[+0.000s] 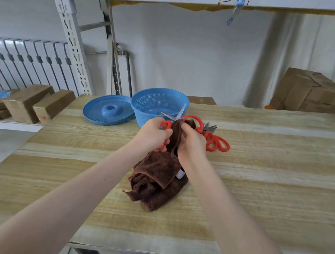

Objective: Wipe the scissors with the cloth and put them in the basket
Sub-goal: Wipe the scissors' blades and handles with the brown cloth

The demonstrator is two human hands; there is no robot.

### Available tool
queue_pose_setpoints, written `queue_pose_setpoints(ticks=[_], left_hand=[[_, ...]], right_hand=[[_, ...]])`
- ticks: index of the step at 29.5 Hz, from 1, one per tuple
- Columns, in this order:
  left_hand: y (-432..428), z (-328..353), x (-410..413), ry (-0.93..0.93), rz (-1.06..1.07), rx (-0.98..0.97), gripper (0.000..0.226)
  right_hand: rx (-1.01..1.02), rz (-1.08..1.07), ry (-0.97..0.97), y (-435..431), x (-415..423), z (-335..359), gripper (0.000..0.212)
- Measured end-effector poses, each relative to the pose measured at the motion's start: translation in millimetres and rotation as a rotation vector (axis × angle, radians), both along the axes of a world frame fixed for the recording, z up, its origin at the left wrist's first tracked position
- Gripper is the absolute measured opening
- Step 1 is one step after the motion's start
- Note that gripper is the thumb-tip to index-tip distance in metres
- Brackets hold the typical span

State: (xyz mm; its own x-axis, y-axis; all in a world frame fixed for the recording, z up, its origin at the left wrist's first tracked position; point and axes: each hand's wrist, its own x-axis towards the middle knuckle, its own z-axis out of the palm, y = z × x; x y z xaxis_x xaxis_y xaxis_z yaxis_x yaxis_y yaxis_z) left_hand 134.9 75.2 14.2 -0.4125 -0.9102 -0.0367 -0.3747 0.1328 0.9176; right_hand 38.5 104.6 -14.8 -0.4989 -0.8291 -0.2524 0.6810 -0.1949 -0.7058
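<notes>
My left hand [154,134] grips the red handle of a pair of scissors [174,116], whose blades stand apart and point up toward the blue basket [158,103]. My right hand [192,144] holds the brown cloth [158,175] bunched against the scissors near the pivot. Most of the cloth hangs down and lies heaped on the wooden table [262,183]. More red-handled scissors [216,141] lie on the table just right of my hands, beside the basket.
A blue perforated lid [108,111] lies left of the basket. Wooden blocks [36,102] sit on a lower shelf at the left. A cardboard box [311,93] stands behind the table's far right. A metal shelf upright [68,27] rises at the back left.
</notes>
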Motion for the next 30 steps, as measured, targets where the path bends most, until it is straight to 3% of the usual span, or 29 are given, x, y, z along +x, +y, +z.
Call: queue_pose_setpoints(ticks=[2, 5, 11, 16, 21, 25, 30], left_hand=[[1.2, -2.3, -1.2, -0.037, -0.021, -0.047, 0.014], [3.2, -4.7, -2.8, -0.075, -0.045, -0.09, 0.015], [8.8, -2.3, -3.7, -0.021, -0.037, -0.055, 0.015], [9.7, 6.0, -2.9, 0.079, -0.068, 0.017, 0.008], [11.8, 4.6, -4.9, 0.04, -0.076, -0.013, 0.011], [10.3, 5.1, -4.2, 0.062, -0.054, -0.029, 0.016], [10.1, 6.5, -4.3, -0.004, -0.081, -0.102, 0.021]], right_hand=[[0.08, -0.027, -0.054, -3.0, 1.6, -0.6, 0.01], [0.16, 0.025, -0.09, -6.6, 3.6, -0.2, 0.039], [0.126, -0.061, -0.117, -6.5, 4.5, 2.7, 0.011], [0.03, -0.014, -0.102, -0.6, 3.0, -0.2, 0.014], [0.082, -0.011, -0.128, -0.2, -2.4, 4.1, 0.026], [0.047, 0.017, -0.069, 4.4, 3.4, 1.1, 0.011], [0.077, 0.019, 0.023, 4.7, 1.9, 6.2, 0.009]])
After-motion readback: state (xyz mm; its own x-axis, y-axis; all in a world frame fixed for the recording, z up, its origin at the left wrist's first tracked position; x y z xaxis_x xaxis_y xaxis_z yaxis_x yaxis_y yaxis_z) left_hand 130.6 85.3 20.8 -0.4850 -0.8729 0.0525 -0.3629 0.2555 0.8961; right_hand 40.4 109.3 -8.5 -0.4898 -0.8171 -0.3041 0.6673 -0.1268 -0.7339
